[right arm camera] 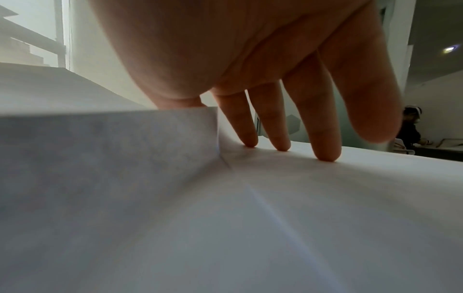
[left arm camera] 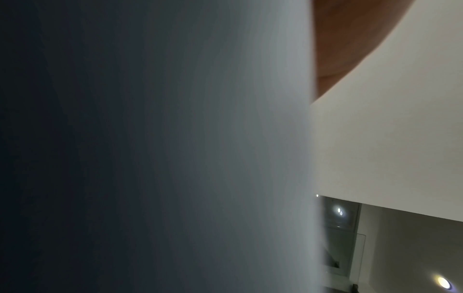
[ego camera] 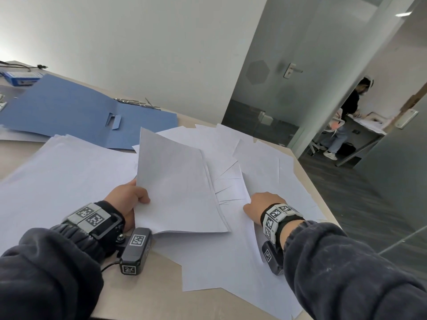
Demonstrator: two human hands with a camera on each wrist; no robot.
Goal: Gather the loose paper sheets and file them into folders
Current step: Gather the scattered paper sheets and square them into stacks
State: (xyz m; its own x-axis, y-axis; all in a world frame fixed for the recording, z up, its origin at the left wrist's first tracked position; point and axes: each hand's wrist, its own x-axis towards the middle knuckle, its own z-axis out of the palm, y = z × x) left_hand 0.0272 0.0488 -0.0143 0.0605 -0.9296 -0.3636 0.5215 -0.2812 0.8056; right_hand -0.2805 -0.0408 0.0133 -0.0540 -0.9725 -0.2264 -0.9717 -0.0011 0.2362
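Loose white sheets (ego camera: 258, 158) lie fanned over the light table (ego camera: 143, 294). My left hand (ego camera: 130, 199) grips the left edge of a gathered stack of sheets (ego camera: 178, 188), thumb on top, and holds it tilted above the spread. That stack (left arm camera: 175, 158) fills most of the left wrist view. My right hand (ego camera: 262, 204) rests on the loose sheets just right of the stack. In the right wrist view its straight fingertips (right arm camera: 325, 150) press down on a sheet (right arm camera: 325, 208), and a raised sheet edge (right arm camera: 112, 148) hides the thumb. An open blue folder (ego camera: 69, 112) lies at the back left.
A blue box (ego camera: 20, 77) and cables sit at the far left corner. The table's right edge (ego camera: 323, 195) drops to dark floor. Beyond it stand a glass partition and a door (ego camera: 291, 70). A person (ego camera: 346, 116) works at a desk in the far room.
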